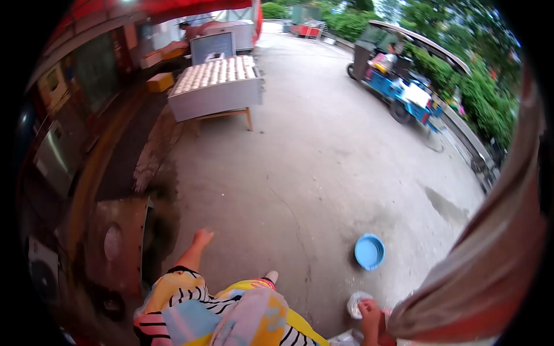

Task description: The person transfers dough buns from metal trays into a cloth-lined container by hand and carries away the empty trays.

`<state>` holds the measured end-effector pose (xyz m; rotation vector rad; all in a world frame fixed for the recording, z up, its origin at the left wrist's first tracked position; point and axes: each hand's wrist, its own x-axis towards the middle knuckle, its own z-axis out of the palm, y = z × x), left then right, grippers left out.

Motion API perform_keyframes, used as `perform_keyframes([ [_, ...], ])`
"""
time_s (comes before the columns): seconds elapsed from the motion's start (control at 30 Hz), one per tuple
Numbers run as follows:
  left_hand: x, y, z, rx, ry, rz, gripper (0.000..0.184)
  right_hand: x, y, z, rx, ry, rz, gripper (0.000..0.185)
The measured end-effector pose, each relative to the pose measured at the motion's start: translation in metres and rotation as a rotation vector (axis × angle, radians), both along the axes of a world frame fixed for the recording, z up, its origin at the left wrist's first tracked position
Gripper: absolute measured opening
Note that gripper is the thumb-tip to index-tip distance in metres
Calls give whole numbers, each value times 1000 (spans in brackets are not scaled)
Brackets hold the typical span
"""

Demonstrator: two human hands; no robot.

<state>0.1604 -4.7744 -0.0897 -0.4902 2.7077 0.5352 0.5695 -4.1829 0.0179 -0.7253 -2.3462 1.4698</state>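
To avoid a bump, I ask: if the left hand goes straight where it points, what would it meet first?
Nothing near, it seems: the left hand looks free to move over bare pavement as far as the picture shows, though its height is unclear.

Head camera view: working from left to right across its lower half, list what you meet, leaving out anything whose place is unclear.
Brown panel, left hand, foot, blue basin, hanging cloth.
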Motion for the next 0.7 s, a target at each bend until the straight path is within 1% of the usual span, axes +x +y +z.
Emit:
perform_keyframes([
  [0.03, 6, -22, -21, 8, 15, 64, 53, -41, 30, 3, 18, 84, 71, 10],
  [0.07, 9, -32, -37, -30, -48, 40, 54, -84, 68, 3, -60, 216, 138, 23],
  [0.1, 18, -42, -43, -77, -122, 13, 56, -125, 97, 43, -296, 186, 95, 38],
  [0.13, 3, -41, -46, -136, -166, -50, 57, -179, 130, 96, -145, 162, 89, 37],
  [0.17, -6, -30, -42, -195, -214, -121, 59, -229, 138, 165, -79, 313, 118, 57],
  [0.2, -28, -25, -50, -228, -254, -291, 62, -261, 146, 230, -16, 532, 231, 73],
  [0.23, -49, -9, -59, -300, -296, -398, 64, -293, 154, 295, 40, 746, 362, 91],
  [0.27, -63, 12, -43, -170, -182, -409, 64, -312, 145, 327, 23, 888, 431, 90],
  [0.3, -87, 27, -44, -107, -94, -498, 60, -329, 145, 340, 10, 945, 449, 90],
  [0.33, -116, 46, -38, 17, -65, -438, 56, -350, 140, 340, -36, 966, 449, 90],
  [0.37, -141, 75, -23, 143, -27, -377, 53, -366, 140, 326, -90, 941, 439, 90],
  [0.43, -197, 133, 8, 294, 48, -371, 48, -412, 140, 269, -220, 771, 378, 89],
  [0.5, -243, 185, 15, 370, 187, -429, 46, -457, 140, 202, -355, 549, 318, 89],
  [0.6, -280, 238, 21, 386, 281, -449, 44, -507, 150, 101, -497, 229, 259, 88],
  [0.63, -288, 247, 23, 375, 215, -402, 43, -517, 155, 73, -528, 140, 238, 88],
  [0.7, -294, 258, 0, 363, 89, -308, 42, -534, 171, 27, -576, -19, 208, 87],
])
